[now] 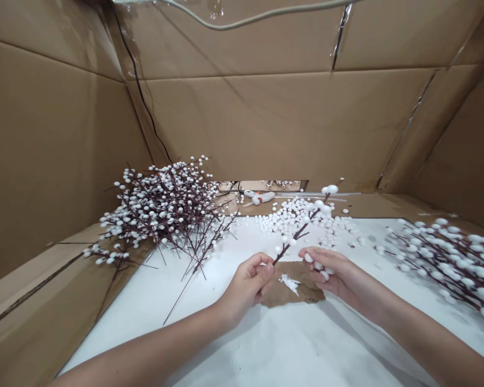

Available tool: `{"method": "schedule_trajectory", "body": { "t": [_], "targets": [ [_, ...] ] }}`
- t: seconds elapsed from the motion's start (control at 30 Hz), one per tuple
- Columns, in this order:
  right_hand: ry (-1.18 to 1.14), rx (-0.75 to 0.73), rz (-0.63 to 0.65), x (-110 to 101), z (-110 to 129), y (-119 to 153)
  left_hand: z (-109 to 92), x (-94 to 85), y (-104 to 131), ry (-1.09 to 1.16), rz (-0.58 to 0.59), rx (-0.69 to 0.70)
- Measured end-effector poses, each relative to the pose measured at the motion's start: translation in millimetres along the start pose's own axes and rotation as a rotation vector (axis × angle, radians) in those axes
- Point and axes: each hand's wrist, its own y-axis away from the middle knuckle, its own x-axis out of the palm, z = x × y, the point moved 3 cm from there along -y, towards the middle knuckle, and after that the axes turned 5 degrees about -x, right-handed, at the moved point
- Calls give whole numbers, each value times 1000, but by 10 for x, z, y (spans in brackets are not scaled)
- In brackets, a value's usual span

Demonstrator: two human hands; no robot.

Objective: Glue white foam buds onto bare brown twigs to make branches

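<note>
My left hand is closed round the lower stem of a dark brown artificial berry branch, which slants up to the right with white berries along it. To its right, my right hand is curled with several white foam berries in its fingers, one of them at the fingertips near the branch. Beneath both hands lies a torn piece of brown cardboard with a patch of white glue on it. Behind the branch, many loose white berries are spread over the white table.
A big heap of berry branches stands at the left, with bare stems toward me. More berry branches lie at the right edge. A glue gun and clear sticks lie at the back, before cardboard walls.
</note>
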Motion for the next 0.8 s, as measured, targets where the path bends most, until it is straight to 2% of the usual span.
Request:
{"method": "schedule_trajectory", "body": {
  "t": [0.07,0.17,0.43,0.6,0.8],
  "targets": [
    [-33,-17,-15,3,-28,-9,20,7,-4,-22,19,12],
    [-49,-33,-51,16,-102,-26,35,5,-10,-52,-12,44],
    [86,-112,-99,170,-246,9,22,16,29,-104,-85,73],
    [206,-163,-152,242,-264,38,27,20,46,-123,-69,105],
    [265,-213,-153,245,-322,16,29,35,29,-167,-35,123]
  ]
}}
